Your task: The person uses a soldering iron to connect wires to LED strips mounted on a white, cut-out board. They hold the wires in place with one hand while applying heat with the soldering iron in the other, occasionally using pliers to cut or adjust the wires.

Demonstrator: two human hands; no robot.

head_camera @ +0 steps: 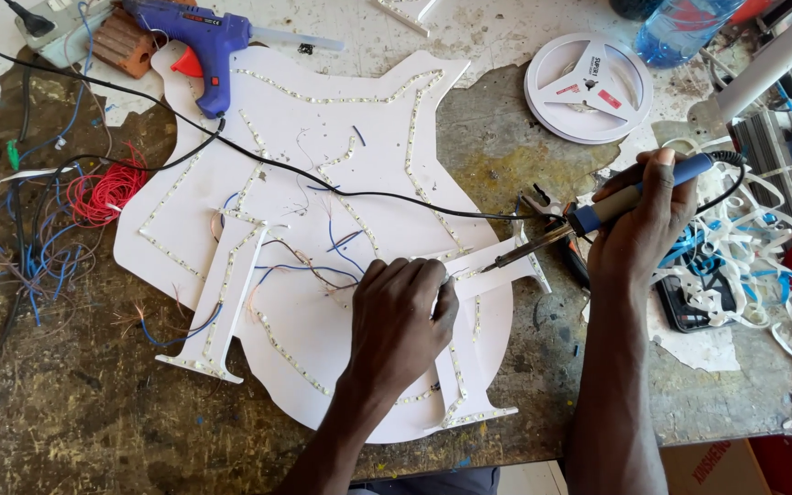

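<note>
— What surface fills the scene?

— A worn workbench, its top scuffed brown and grey, with patches of peeling white covering toward the far edge.

— And the light?

— Even and bright, daylight-like, with soft shadows and no glare.

— Anything beyond the bench?

— At the near edge, a strip of pale floor and the corner of a cardboard box. Walls and windows lie outside the view.
</note>
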